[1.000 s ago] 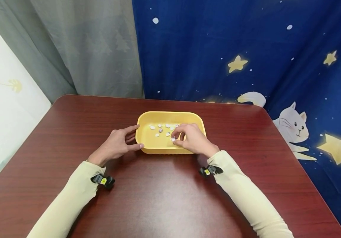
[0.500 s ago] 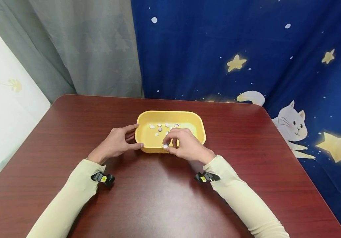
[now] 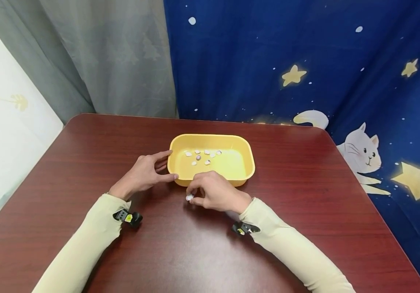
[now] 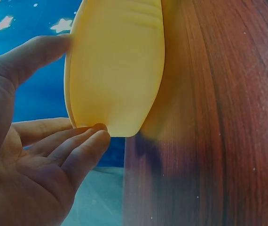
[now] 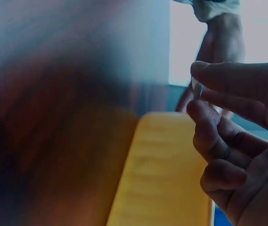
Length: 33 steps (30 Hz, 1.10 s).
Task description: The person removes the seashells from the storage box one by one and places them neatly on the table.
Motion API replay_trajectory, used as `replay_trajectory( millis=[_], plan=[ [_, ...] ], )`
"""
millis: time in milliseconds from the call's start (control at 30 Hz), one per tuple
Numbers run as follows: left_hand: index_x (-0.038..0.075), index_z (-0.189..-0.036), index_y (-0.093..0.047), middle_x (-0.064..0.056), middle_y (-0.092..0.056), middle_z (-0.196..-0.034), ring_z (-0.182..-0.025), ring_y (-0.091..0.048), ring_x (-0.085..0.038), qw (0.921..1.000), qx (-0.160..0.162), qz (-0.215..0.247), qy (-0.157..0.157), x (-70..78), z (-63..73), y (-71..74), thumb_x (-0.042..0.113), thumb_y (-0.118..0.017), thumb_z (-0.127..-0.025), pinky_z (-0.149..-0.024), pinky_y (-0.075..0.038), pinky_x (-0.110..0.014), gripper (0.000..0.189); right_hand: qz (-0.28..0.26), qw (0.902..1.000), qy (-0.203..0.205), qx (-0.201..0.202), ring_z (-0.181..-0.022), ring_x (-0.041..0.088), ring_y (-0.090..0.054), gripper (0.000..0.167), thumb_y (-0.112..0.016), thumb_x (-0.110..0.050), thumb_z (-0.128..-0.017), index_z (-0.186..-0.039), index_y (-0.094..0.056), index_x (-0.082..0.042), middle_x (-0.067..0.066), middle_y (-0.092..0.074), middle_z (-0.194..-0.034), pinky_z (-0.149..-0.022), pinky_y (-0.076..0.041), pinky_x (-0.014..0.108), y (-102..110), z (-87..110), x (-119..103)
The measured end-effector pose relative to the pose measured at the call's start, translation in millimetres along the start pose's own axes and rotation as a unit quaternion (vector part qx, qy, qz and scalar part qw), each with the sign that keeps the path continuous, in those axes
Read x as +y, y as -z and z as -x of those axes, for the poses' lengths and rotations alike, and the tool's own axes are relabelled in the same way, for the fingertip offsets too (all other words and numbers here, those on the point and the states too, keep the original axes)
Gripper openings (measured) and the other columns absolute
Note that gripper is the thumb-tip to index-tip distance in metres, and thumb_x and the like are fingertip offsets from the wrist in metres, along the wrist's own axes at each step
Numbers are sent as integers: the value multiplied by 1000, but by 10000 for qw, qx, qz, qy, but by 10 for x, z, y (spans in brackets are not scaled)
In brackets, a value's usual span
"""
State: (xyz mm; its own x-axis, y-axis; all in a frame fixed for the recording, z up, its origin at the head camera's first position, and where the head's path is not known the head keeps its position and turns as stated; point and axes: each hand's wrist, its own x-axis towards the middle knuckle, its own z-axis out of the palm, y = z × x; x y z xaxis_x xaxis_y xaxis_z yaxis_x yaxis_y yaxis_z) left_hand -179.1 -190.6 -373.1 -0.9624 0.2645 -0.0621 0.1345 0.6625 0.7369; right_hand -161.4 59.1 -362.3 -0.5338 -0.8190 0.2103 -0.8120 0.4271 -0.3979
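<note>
A yellow rectangular plastic bin point(image 3: 231, 166) stands on the table, with several small whitish pebble-like pieces point(image 3: 198, 157) scattered on its floor. At the bin's left end is my left hand point(image 3: 140, 175); its extended fingers and thumb touch the rim and outer wall, as the left wrist view also shows. My right hand point(image 3: 215, 192) is just in front of the bin's near wall, above the table. Between thumb and forefinger it pinches one small whitish pebble-like piece point(image 3: 189, 197), seen edge-on in the right wrist view. Its exact kind is too small to tell.
The dark red wooden table point(image 3: 210, 252) extends around the bin on all sides. A grey curtain point(image 3: 129, 61) and a blue curtain point(image 3: 239, 61) with stars and a cat hang behind its far edge. Each wrist carries a small black camera point(image 3: 131, 219).
My right hand has lifted the whitish piece out of the bin and brought it over the near rim, toward me and to the left. The left hand has stayed at the bin's left end.
</note>
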Motion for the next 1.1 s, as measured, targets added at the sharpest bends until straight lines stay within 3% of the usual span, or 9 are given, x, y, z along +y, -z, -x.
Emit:
replay_trajectory(
  millis=[300, 467, 833, 1100],
  plan=[
    [2, -151, -43, -20, -52, -150, -131, -59, -28, 9996, 64, 173, -221, -26, -14, 5, 36, -83, -82, -104, -53, -41, 87, 1242, 9896, -477, -538, -66, 8, -58, 10, -79, -24, -84, -79, -71, -20, -7, -63, -75, -57, -49, 24, -259, -137, -114],
    [1, -151, -42, -20, -50, -151, -132, -59, -28, 9996, 33, 162, -234, -28, -3, 14, 37, -83, -82, -105, -53, -42, 87, 1624, 9822, -750, -564, -66, 11, -62, 9, -80, -23, -81, -78, -71, -23, -10, -64, -73, -55, -54, 29, -361, -182, -154],
    [3, -152, -42, -19, -51, -151, -133, -58, -28, 9998, 3, 85, -166, -28, -2, 3, 36, -82, -83, -105, -53, -42, 87, 1352, 9852, -854, -611, -64, 7, -59, 8, -80, -23, -82, -79, -73, -24, -13, -65, -70, -53, -50, 24, -430, -234, -137],
    [3, -152, -42, -18, -51, -151, -133, -58, -26, 9998, -1, 45, -194, -31, 7, 6, 39, -82, -83, -106, -53, -42, 87, 897, 9899, -793, -756, -61, 4, -53, 12, -82, -26, -81, -83, -72, -21, -9, -61, -66, -53, -42, 19, -316, -172, -141]
  ],
)
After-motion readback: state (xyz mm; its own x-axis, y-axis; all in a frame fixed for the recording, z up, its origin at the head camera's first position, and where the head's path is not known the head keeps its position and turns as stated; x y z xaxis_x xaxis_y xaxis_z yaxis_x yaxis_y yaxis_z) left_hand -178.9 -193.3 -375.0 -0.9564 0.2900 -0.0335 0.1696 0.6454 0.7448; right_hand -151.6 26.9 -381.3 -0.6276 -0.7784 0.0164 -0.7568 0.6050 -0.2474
